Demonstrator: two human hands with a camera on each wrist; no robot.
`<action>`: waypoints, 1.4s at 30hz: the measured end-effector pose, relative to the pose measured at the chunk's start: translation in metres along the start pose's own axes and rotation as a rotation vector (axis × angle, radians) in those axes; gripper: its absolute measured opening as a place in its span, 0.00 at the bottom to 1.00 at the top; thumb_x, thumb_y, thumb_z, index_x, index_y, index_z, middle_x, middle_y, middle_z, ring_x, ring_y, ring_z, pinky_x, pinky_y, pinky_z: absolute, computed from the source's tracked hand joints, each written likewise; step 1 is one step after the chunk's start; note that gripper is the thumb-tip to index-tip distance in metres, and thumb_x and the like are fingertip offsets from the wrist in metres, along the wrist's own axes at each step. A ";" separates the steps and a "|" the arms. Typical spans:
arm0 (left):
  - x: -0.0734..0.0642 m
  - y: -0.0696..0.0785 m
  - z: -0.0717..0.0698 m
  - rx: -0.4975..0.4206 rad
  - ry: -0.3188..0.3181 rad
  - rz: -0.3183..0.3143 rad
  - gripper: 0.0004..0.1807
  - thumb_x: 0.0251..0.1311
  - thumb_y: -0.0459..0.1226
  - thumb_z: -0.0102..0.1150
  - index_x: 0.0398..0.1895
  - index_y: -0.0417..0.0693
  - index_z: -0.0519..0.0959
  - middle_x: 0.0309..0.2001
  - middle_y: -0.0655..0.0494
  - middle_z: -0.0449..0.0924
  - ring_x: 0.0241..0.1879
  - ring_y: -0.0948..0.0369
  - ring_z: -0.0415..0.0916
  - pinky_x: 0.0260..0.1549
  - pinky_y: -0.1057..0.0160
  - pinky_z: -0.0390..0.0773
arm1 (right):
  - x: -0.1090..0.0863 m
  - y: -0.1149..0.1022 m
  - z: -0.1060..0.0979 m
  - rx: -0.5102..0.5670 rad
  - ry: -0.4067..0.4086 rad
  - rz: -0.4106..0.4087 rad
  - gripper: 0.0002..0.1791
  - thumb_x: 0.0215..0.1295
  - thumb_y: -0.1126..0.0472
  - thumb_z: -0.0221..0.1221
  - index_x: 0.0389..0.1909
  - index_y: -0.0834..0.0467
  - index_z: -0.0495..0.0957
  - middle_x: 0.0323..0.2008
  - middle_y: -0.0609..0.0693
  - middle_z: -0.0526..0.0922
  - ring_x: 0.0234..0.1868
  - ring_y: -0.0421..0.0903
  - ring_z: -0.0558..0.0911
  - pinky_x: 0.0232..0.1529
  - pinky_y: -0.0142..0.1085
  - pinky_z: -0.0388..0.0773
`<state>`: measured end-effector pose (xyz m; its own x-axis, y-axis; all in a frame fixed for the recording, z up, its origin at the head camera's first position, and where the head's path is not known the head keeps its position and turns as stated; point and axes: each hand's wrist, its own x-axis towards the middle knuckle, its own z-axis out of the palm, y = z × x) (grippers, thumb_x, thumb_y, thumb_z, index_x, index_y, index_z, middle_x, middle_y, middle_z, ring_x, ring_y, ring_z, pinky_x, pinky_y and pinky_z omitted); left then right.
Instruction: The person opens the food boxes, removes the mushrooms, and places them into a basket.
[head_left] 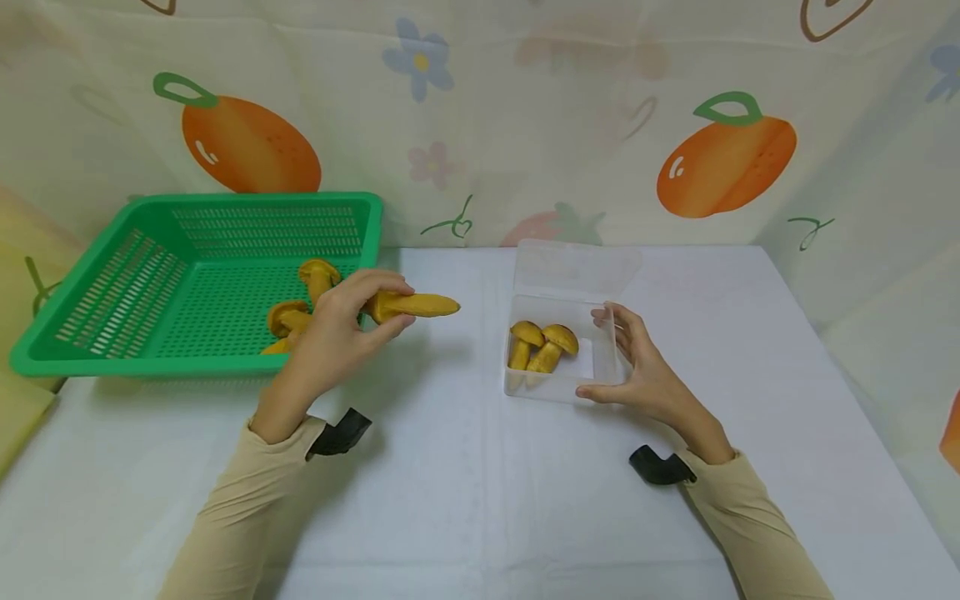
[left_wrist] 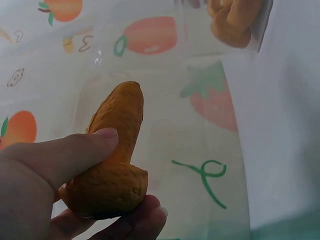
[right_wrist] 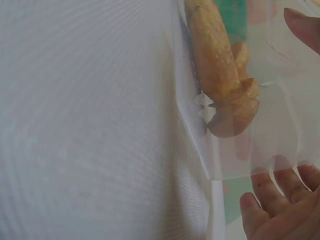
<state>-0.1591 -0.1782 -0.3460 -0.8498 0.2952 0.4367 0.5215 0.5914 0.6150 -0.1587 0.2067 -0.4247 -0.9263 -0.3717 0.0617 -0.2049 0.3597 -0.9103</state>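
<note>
My left hand point(head_left: 341, 329) pinches a yellow-brown mushroom point(head_left: 420, 306) by its cap, over the table just right of the green basket. In the left wrist view the mushroom point(left_wrist: 120, 130) has its stem pointing up, thumb on one side, fingers below the cap. My right hand point(head_left: 645, 371) grips the right side of a clear plastic box point(head_left: 596, 385), thumb at the front and fingers along the far side. Two mushrooms point(head_left: 551, 350) lie side by side inside it. Through the box wall, the right wrist view shows a mushroom point(right_wrist: 217, 55).
A green plastic basket point(head_left: 202, 365) stands at the left with several mushrooms point(head_left: 288, 317) at its right end. The clear lid point(head_left: 573, 265) is flipped back behind the box. A fruit-printed cloth point(head_left: 480, 108) hangs behind the white-covered table point(head_left: 450, 492).
</note>
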 end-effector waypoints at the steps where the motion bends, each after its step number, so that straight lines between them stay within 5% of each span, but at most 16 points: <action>1: 0.000 -0.001 -0.003 0.000 0.007 -0.003 0.16 0.54 0.28 0.71 0.47 0.42 0.82 0.51 0.48 0.82 0.43 0.60 0.75 0.36 0.76 0.71 | 0.000 0.000 0.000 0.000 0.000 0.000 0.63 0.45 0.69 0.76 0.76 0.56 0.43 0.74 0.58 0.57 0.77 0.57 0.53 0.76 0.58 0.48; 11: -0.006 -0.011 -0.031 0.019 0.113 -0.064 0.16 0.55 0.29 0.70 0.49 0.42 0.83 0.52 0.48 0.81 0.41 0.72 0.70 0.35 0.81 0.71 | -0.001 -0.002 0.000 0.009 -0.004 0.032 0.63 0.46 0.66 0.77 0.76 0.56 0.43 0.75 0.56 0.56 0.78 0.57 0.53 0.75 0.59 0.48; 21: -0.014 -0.037 -0.054 0.073 0.224 -0.148 0.18 0.56 0.27 0.69 0.51 0.40 0.82 0.52 0.45 0.79 0.43 0.78 0.68 0.38 0.83 0.68 | -0.001 -0.001 0.000 -0.003 -0.002 0.024 0.63 0.46 0.66 0.77 0.76 0.57 0.43 0.75 0.56 0.56 0.78 0.57 0.53 0.76 0.59 0.48; 29: -0.022 -0.053 -0.071 0.110 0.195 -0.258 0.16 0.60 0.30 0.66 0.52 0.41 0.81 0.50 0.60 0.75 0.40 0.74 0.67 0.35 0.87 0.70 | -0.001 -0.001 -0.001 -0.007 0.000 0.006 0.63 0.45 0.67 0.77 0.76 0.56 0.44 0.74 0.56 0.57 0.77 0.56 0.54 0.76 0.58 0.47; 36: -0.027 -0.064 -0.081 0.191 0.128 -0.328 0.16 0.63 0.34 0.64 0.54 0.41 0.80 0.52 0.42 0.76 0.38 0.76 0.63 0.32 0.87 0.65 | -0.001 -0.001 -0.001 -0.011 0.000 0.016 0.63 0.46 0.66 0.77 0.76 0.56 0.44 0.74 0.56 0.57 0.77 0.56 0.54 0.76 0.58 0.47; 42: -0.030 -0.071 -0.084 0.255 0.079 -0.358 0.16 0.64 0.34 0.63 0.54 0.40 0.80 0.54 0.36 0.75 0.38 0.69 0.62 0.31 0.81 0.62 | -0.001 -0.002 -0.001 -0.014 -0.002 0.019 0.62 0.46 0.66 0.77 0.76 0.56 0.44 0.75 0.56 0.57 0.77 0.56 0.54 0.76 0.58 0.47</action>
<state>-0.1640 -0.2919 -0.3476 -0.9597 -0.0138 0.2806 0.1518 0.8151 0.5591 -0.1573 0.2071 -0.4230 -0.9295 -0.3661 0.0438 -0.1918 0.3786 -0.9055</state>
